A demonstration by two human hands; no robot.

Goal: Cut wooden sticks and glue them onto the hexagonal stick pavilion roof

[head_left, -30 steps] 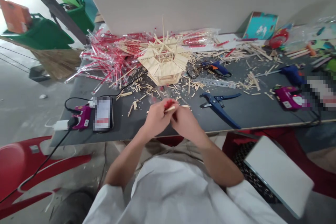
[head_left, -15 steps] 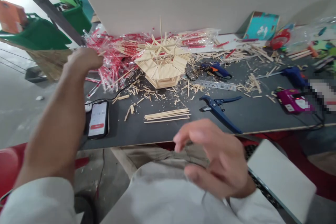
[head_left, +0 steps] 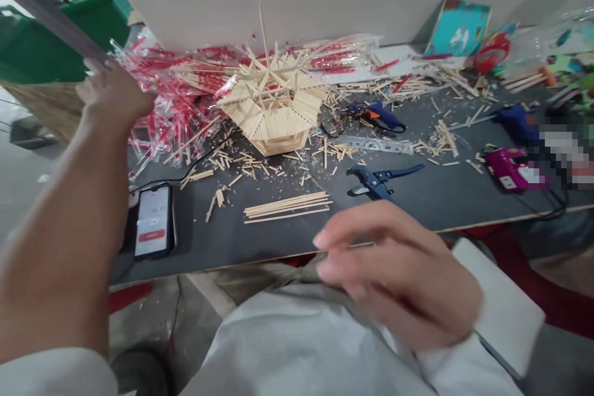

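Observation:
My left hand (head_left: 114, 91) reaches out at the far left, over the edge of a heap of red-and-clear plastic wrappers (head_left: 171, 96); its fingers are apart and nothing shows in them. My right hand (head_left: 399, 272) hovers before the table's front edge, fingers loosely curled, blurred, with nothing visible in it. A many-sided model of wooden sticks (head_left: 278, 117) stands mid-table, one thin stick rising from its top. In front of it lie several long sticks (head_left: 288, 205). Blue cutters (head_left: 375, 182) lie just beyond my right hand, which partly covers them.
A phone (head_left: 153, 223) lies at the left front edge. Blue glue guns (head_left: 383, 117) (head_left: 515, 124), a clear ruler (head_left: 375, 144), a purple box (head_left: 513, 170) and stick scraps are towards the right. Green bins (head_left: 41, 43) stand beyond the left end.
The view has shifted, so the table things sit further left. My left hand's fingers have spread over the wrappers. My right hand has turned, its fingers closer together, and now covers the cutters' lower handle.

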